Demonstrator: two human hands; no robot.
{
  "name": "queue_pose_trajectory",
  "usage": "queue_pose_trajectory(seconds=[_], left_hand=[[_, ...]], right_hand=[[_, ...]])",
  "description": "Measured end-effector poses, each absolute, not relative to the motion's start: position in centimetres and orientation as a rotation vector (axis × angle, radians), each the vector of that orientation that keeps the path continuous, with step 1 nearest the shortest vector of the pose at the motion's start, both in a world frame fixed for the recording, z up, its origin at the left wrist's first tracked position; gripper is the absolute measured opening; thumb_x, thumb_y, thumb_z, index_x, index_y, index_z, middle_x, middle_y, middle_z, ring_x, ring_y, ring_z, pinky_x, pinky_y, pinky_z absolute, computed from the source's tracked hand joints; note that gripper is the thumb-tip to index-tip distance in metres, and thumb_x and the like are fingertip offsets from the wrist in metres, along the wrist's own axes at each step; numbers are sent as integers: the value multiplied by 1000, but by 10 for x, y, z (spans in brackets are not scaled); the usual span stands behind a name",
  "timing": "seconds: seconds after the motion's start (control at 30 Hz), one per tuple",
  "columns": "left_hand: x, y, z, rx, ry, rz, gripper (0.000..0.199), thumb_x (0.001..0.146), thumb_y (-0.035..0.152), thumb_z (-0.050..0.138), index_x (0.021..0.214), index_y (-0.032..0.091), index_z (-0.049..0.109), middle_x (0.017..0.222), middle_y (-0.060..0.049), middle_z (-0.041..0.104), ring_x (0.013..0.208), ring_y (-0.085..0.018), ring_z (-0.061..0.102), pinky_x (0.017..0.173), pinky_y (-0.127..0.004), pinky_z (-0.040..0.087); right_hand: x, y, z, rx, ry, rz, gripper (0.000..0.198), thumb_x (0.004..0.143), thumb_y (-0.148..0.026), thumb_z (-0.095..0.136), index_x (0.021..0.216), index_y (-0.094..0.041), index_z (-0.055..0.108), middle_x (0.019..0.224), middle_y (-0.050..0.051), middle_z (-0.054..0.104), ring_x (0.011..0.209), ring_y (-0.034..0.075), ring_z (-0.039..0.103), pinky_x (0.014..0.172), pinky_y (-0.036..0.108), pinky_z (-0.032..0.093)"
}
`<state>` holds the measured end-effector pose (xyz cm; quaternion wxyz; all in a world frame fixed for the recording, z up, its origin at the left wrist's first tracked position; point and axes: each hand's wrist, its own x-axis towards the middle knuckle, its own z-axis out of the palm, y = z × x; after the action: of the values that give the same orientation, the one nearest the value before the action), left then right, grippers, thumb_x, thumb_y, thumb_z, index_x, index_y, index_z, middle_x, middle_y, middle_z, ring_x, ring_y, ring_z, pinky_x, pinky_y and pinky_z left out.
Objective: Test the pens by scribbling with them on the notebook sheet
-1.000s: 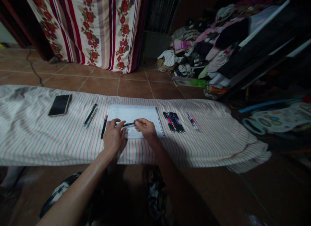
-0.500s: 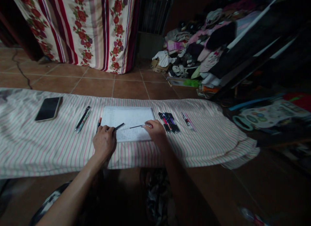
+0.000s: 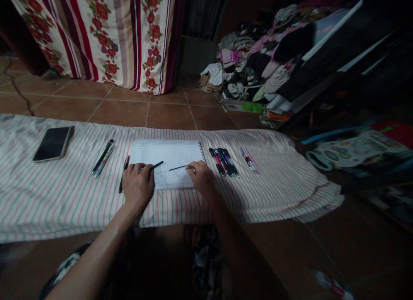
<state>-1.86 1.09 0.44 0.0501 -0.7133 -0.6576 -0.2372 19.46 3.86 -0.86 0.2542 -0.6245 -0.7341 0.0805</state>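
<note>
A spiral notebook [image 3: 167, 147] with writing on its page lies open on the striped cloth. My left hand [image 3: 138, 181] rests over its lower left part, fingers closed around a black pen barrel [image 3: 157, 165] that points up and right. My right hand [image 3: 201, 175], above the notebook's right side, pinches a thin pen refill [image 3: 177, 167], partly dark and partly clear. The refill's tip points left toward the barrel, apart from it. Beside my left hand, a black pen with an orange part [image 3: 126, 162] lies partly hidden.
Several pens [image 3: 224, 162] lie right of the notebook, with pink and white pens [image 3: 249, 160] farther right. Two pens [image 3: 103, 158] and a phone [image 3: 53, 143] lie left. The striped cloth [image 3: 274, 184] ends at a front edge. Piled clothes [image 3: 254, 63] stand beyond.
My right hand has moved slightly left with the refill, nearer my left hand. The view has shifted a little, and more of the orange-ended pen shows beside my left hand.
</note>
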Motion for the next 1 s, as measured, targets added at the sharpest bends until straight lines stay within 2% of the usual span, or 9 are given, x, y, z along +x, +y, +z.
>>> queue_pose_trajectory(seconds=[0.17, 0.33, 0.53, 0.77, 1.0], left_hand=[[-15, 10, 3, -2237, -1890, -869, 27, 84, 29, 45, 98, 19, 66, 103, -11, 62, 101, -29, 48, 88, -44, 34], [-4, 9, -1, -2301, -1777, -892, 24, 83, 29, 48, 92, 19, 69, 114, -12, 57, 115, -30, 39, 94, -43, 34], [4, 11, -3, -2267, -1810, -877, 20, 81, 26, 53, 86, 17, 70, 112, -12, 58, 114, -31, 39, 95, -45, 36], [8, 15, -4, -2243, -1838, -929, 20, 82, 20, 49, 79, 15, 68, 101, -11, 61, 109, -31, 43, 89, -45, 41], [12, 9, 5, -2219, -1814, -992, 20, 82, 20, 47, 80, 14, 65, 106, -13, 59, 116, -32, 39, 93, -47, 37]], right_hand=[[196, 39, -10, -1708, -1963, 214, 18, 77, -10, 48, 84, -19, 62, 84, 7, 60, 79, 19, 57, 74, 29, 42], [193, 40, -8, -1667, -1908, 243, 15, 77, -14, 50, 83, -18, 62, 82, 7, 59, 77, 18, 56, 75, 29, 43], [188, 38, -3, -1693, -1887, 270, 15, 76, -18, 54, 87, -19, 63, 77, 3, 56, 69, 15, 54, 72, 26, 42], [189, 37, -2, -1701, -1900, 279, 16, 76, -18, 54, 88, -19, 63, 75, 3, 55, 70, 16, 54, 71, 27, 43], [185, 36, -3, -1601, -1910, 279, 23, 76, -17, 53, 96, -18, 64, 78, 4, 53, 67, 15, 53, 69, 26, 44]])
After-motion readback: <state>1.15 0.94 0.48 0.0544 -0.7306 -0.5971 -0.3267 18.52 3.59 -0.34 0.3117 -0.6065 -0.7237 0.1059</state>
